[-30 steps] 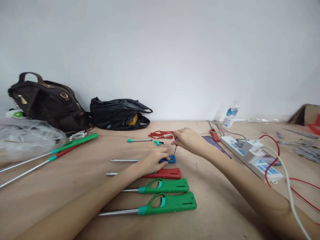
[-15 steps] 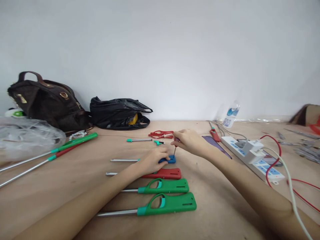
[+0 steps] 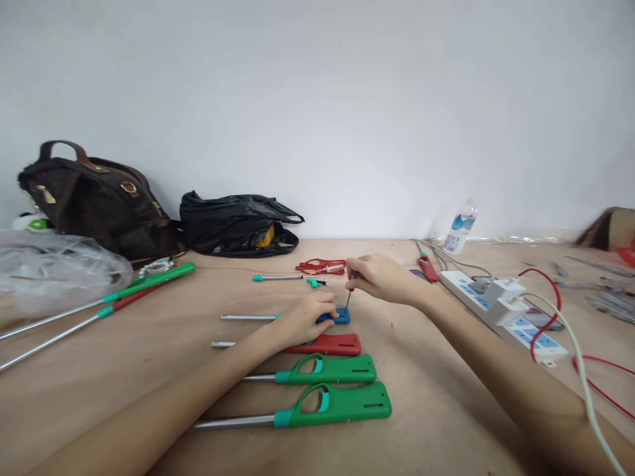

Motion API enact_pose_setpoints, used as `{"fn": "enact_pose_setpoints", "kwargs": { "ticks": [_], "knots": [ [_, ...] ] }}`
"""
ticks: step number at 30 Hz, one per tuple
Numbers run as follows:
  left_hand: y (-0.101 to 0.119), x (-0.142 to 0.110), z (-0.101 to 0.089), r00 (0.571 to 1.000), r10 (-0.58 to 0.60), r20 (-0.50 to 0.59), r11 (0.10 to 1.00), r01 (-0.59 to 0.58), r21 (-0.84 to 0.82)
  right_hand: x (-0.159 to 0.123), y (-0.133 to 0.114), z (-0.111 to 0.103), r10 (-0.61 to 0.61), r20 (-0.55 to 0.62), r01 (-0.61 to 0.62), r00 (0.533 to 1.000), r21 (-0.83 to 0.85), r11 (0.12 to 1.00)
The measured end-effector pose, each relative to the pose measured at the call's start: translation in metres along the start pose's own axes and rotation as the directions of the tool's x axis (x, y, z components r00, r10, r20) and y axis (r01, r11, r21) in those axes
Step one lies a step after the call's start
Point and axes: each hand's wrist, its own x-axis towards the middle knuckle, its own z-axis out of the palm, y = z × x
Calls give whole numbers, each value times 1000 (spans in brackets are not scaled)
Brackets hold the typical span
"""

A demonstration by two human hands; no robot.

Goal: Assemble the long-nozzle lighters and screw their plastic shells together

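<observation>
My left hand [image 3: 306,318] is closed on the handle of a blue long-nosed lighter [image 3: 341,316], pressing it flat against the table. In my right hand [image 3: 376,276] is a screwdriver [image 3: 350,299], held nearly upright; its thin shaft reaches down to the blue handle's right part. Nearer me lie a red lighter [image 3: 342,344], partly under my left hand and wrist, and two green lighters, one [image 3: 347,369] behind the other [image 3: 362,402]. Beyond my hands are an opened red lighter casing [image 3: 317,266], a metal tube with a teal end [image 3: 278,277] and a small teal trigger [image 3: 314,283].
At left, more long lighters [image 3: 153,281] lie beside a clear plastic bag [image 3: 59,271], a dark backpack [image 3: 99,205] and a black plastic bag [image 3: 233,221]. At right are a power strip [image 3: 501,317] with cables, a phone [image 3: 421,275], a red lighter piece [image 3: 426,268] and a water bottle [image 3: 459,228].
My right hand has shifted very slightly with the screwdriver, its tip still at the blue lighter's handle. My left hand keeps its hold. The view has moved a little.
</observation>
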Motion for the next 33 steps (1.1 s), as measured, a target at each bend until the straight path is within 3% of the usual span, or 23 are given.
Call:
{"fn": "enact_pose_setpoints", "kwargs": {
  "ticks": [6, 11, 14, 17, 20, 27, 33],
  "knots": [
    [0, 0, 1, 1000, 1, -8, 999, -1, -33, 2, -2, 7, 0, -48, -4, 999, -78, 997],
    [0, -1, 1, 1000, 8, -21, 1000, -8, -16, 3, 0, 10, 53, -62, -56, 997, -42, 998],
    [-1, -1, 1, 1000, 21, -15, 1000, -20, 12, 1, 2, 6, 48, -25, -45, 999, 116, 992],
    [-2, 0, 1, 999, 37, -5, 999, -37, 19, -3, 5, 2, -35, 43, 18, 998, 330, 944],
    [-2, 1, 1, 999, 35, 1, 999, -35, 11, -3, 10, 1, -71, 55, 42, 996, 414, 909],
    [-4, 1, 3, 1000, 11, -1, 1000, -11, -6, 3, 8, 14, -11, -92, 43, 996, 350, 936],
    [-3, 1, 2, 1000, 12, -10, 1000, -12, -28, 6, 2, 26, 67, -152, -8, 986, 357, 934]
  ]
}}
